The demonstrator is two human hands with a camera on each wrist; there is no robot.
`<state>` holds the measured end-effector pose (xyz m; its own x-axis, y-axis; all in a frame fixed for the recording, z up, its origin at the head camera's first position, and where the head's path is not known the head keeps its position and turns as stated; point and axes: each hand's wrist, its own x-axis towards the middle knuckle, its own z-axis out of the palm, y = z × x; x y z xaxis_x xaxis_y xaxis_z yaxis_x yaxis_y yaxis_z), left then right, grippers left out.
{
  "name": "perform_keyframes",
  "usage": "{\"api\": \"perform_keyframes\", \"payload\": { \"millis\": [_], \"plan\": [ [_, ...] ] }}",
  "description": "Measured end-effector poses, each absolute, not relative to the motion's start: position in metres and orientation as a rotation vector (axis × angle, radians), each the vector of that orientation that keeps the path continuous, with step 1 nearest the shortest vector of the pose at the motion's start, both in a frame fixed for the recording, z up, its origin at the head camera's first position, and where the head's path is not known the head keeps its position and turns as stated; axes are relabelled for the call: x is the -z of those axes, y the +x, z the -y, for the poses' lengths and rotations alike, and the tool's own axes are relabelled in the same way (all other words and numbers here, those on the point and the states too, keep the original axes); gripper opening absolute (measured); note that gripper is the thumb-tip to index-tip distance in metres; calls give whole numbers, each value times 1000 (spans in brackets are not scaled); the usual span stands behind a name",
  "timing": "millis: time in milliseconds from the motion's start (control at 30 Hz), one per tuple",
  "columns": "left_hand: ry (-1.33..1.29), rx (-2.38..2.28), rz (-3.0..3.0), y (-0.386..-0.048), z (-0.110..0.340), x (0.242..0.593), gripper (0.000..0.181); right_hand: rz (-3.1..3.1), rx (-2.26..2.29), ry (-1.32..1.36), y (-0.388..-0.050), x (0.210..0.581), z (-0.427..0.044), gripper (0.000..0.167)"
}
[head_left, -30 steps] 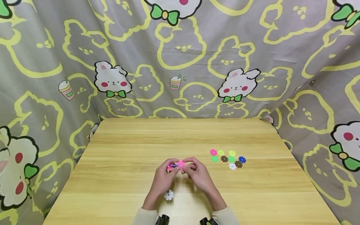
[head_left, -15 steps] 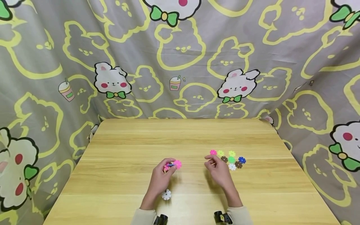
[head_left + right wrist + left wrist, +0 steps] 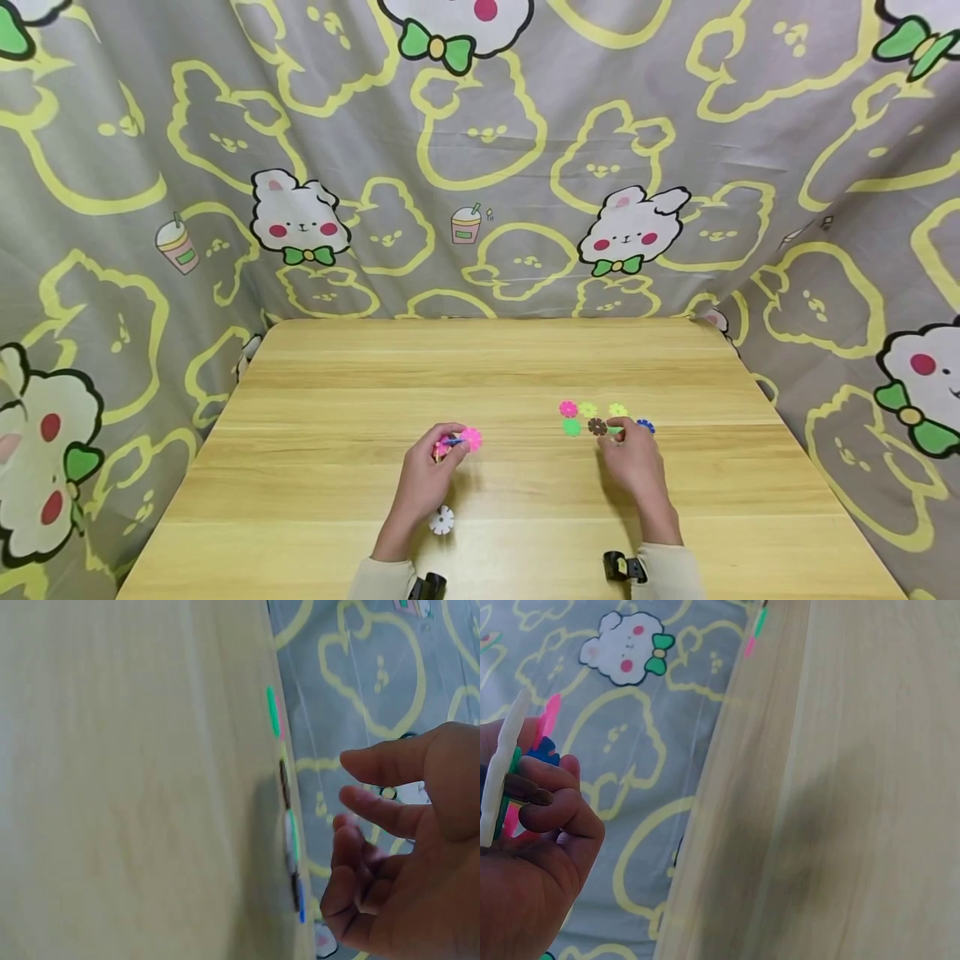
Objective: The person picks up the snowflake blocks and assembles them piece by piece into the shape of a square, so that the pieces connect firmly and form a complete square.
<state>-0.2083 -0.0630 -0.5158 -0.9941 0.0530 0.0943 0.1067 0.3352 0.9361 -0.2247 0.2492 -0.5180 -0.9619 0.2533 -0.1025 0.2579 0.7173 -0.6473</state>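
My left hand holds a joined cluster of plastic snowflake discs left of centre, above the table. A pink disc sticks out past the fingertips, while a white disc shows beside the wrist. In the left wrist view a blue disc and a brown disc also belong to the cluster. My right hand hovers over the loose discs, thumb and forefinger apart and nothing between them in the right wrist view. It partly covers a green disc and hides others.
Loose discs lie flat on the wooden table at the right: pink, two yellow, another green disc, a brown disc and a partly hidden blue disc. A patterned curtain hangs behind and on both sides.
My right hand has left the cluster and moved right to the loose discs. The left hand has shifted slightly left, still holding the cluster.
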Motion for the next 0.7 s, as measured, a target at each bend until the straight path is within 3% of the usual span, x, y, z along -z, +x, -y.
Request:
{"api": "perform_keyframes", "payload": {
  "millis": [200, 700],
  "plan": [
    [-129, 1788, 2540, -207, 63, 517, 22, -2863, 1009, 420, -223, 526, -257, 48],
    [-148, 1804, 2515, -209, 58, 517, 21, -2888, 928, 413, -222, 527, -264, 44]
  ]
}}
